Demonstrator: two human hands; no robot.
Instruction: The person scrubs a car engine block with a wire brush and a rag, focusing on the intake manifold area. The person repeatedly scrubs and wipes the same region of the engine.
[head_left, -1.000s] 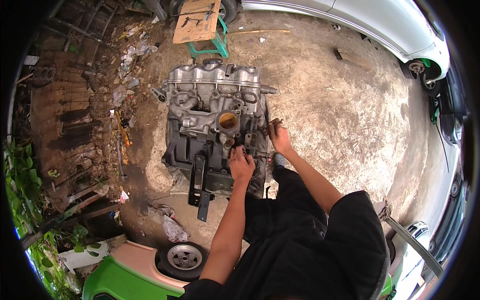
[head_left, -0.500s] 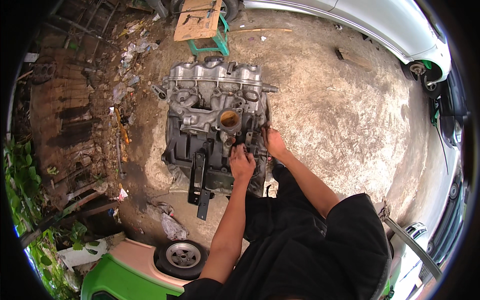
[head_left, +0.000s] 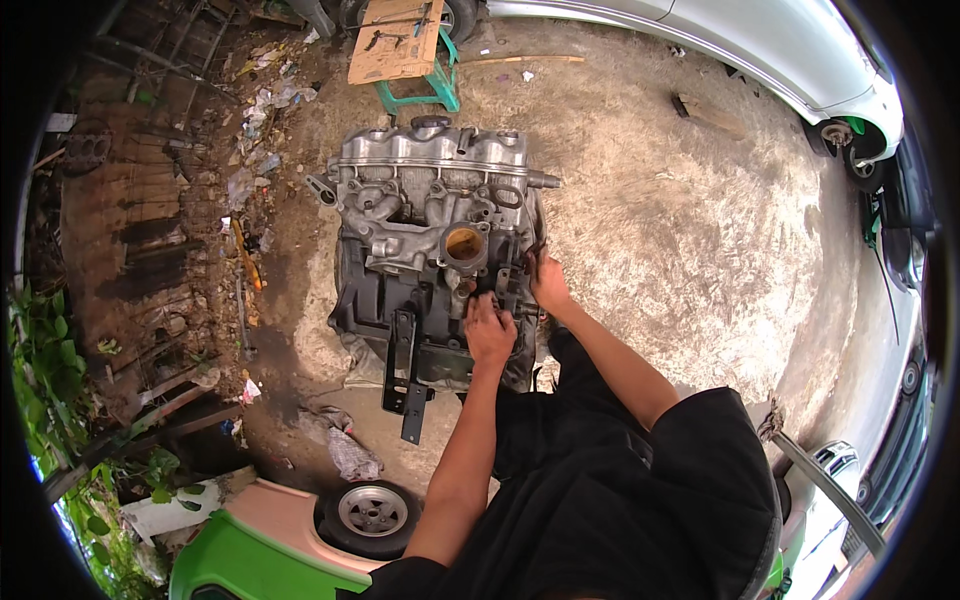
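Note:
A car engine (head_left: 380, 290) stands on the ground in front of me, with a silver valve cover (head_left: 430, 152) at its far end. Its cast intake manifold (head_left: 395, 245) carries a round, orange-brown opening (head_left: 463, 245). Just below that opening, my left hand (head_left: 490, 332) presses bent fingers into the front of the block; the fingertips are partly hidden. My right hand (head_left: 549, 284) is closed at the engine's right side, beside a dark part I cannot make out. A black slotted metal bracket (head_left: 402, 375) juts toward me, left of my left hand.
Beyond the engine, tools lie on a wooden board (head_left: 385, 65) over a green stool (head_left: 440, 90). A silver car (head_left: 770, 50) stands at far right, near a wood block (head_left: 710, 117). Litter (head_left: 270, 110) lines the left; a wheel (head_left: 372, 512) is at lower left.
The engine sits very slightly further right in the picture. Both hands stay at about the same places on it, the left fingers shifting only a little.

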